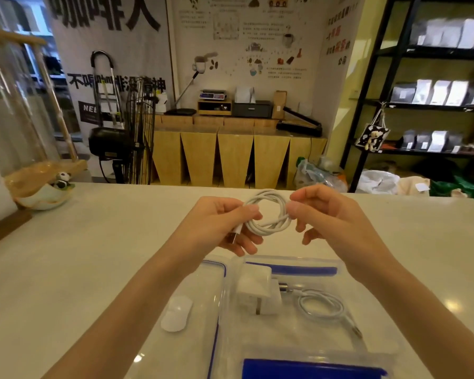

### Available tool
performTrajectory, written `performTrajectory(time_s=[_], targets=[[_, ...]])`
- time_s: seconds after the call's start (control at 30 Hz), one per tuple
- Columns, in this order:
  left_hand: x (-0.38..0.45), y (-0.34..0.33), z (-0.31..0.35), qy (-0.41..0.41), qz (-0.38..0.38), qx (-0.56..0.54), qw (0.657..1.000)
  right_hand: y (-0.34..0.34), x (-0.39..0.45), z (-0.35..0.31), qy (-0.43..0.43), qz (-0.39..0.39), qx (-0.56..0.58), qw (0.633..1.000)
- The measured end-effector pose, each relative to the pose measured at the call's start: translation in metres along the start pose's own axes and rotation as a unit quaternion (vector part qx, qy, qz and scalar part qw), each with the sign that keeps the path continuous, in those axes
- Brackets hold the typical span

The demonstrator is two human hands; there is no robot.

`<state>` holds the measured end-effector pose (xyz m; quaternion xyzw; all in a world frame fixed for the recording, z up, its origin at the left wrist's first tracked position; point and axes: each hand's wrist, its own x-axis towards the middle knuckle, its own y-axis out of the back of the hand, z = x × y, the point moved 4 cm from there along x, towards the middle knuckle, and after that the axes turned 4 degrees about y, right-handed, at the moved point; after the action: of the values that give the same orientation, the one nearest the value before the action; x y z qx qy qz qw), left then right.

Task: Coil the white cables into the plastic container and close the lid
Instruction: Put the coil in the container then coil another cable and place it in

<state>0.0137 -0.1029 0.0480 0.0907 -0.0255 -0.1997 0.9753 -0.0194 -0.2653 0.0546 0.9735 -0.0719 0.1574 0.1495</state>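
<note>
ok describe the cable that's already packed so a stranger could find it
Start at the clear container with blue clips, on the white counter below the hands. Inside, right of the white charger, lies a small coiled cable. Unlike the other cable, nobody holds it.

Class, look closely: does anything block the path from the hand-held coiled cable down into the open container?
Nothing visible does: the coiled white cable hangs above the open clear plastic container, whose lid lies alongside.

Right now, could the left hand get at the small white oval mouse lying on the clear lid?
Probably yes, but not freely: the left hand is pinching the coiled white cable. The white oval mouse lies uncovered on the clear lid below that hand, with nothing between.
</note>
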Motion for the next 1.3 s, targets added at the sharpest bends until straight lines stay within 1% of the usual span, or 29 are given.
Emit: performTrajectory(time_s=[0.13,0.23,0.33,0.5,0.63,0.73,0.8,0.93,1.0,1.1,1.3], targets=[[-0.004,-0.019,-0.005,0.033,-0.064,0.013,0.997,0.012,-0.015,0.009,-0.062,-0.052,0.015,0.997],[-0.007,-0.038,-0.015,0.051,-0.099,0.060,0.992,0.025,-0.028,0.020,-0.114,-0.094,-0.025,0.989],[-0.008,-0.058,-0.026,0.073,-0.132,0.100,0.984,0.033,-0.039,0.034,-0.170,-0.144,-0.068,0.972],[-0.010,-0.073,-0.039,0.097,-0.139,0.203,0.965,0.033,-0.052,0.048,-0.204,-0.195,-0.119,0.952],[-0.016,-0.073,-0.046,0.091,-0.129,0.296,0.942,0.024,-0.056,0.057,-0.227,-0.228,-0.151,0.935],[-0.021,-0.072,-0.050,0.078,-0.105,0.361,0.924,0.016,-0.057,0.063,-0.229,-0.243,-0.182,0.925],[-0.022,-0.073,-0.052,0.065,-0.091,0.415,0.903,0.010,-0.058,0.067,-0.224,-0.252,-0.220,0.915],[-0.022,-0.077,-0.057,0.053,-0.077,0.504,0.859,0.000,-0.058,0.067,-0.185,-0.274,-0.295,0.896],[-0.021,-0.078,-0.061,0.048,-0.077,0.528,0.844,-0.005,-0.058,0.068,-0.159,-0.280,-0.326,0.889],[-0.020,-0.080,-0.064,0.056,-0.083,0.528,0.843,-0.009,-0.057,0.070,-0.146,-0.281,-0.364,0.876],[-0.022,-0.080,-0.063,0.074,-0.085,0.525,0.844,-0.013,-0.053,0.071,-0.122,-0.280,-0.402,0.863]])
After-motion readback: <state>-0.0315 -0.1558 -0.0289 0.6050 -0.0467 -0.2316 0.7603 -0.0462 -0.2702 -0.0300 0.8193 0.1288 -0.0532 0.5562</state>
